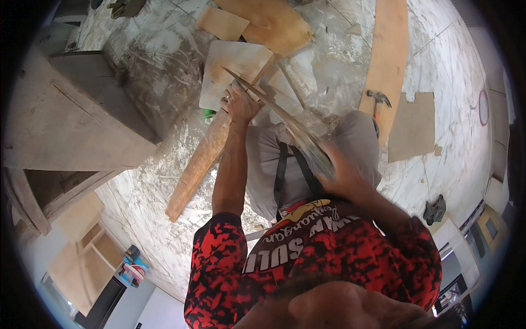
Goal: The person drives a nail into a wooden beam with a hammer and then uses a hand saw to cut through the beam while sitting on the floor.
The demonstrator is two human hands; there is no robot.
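My right hand [344,171], smeared by motion, is wrapped round the grip end of a handsaw [285,116]. The blade slants up and left, its tip over a pale square block [224,63]. Under the blade a long narrow wooden plank [198,171] passes, its near end lying lower left toward the floor. My left hand [239,105] grips the plank close to the blade and presses it down by the block's near edge. Where the teeth meet the wood is hidden by the blade and the hand.
A hammer [378,101] lies on a long plywood strip [390,49] at right, beside a flat brown sheet [413,129]. Plywood offcuts [274,22] lie beyond the block. A large wooden cabinet piece [82,120] stands at left. A dark rag-like item [434,210] is at right.
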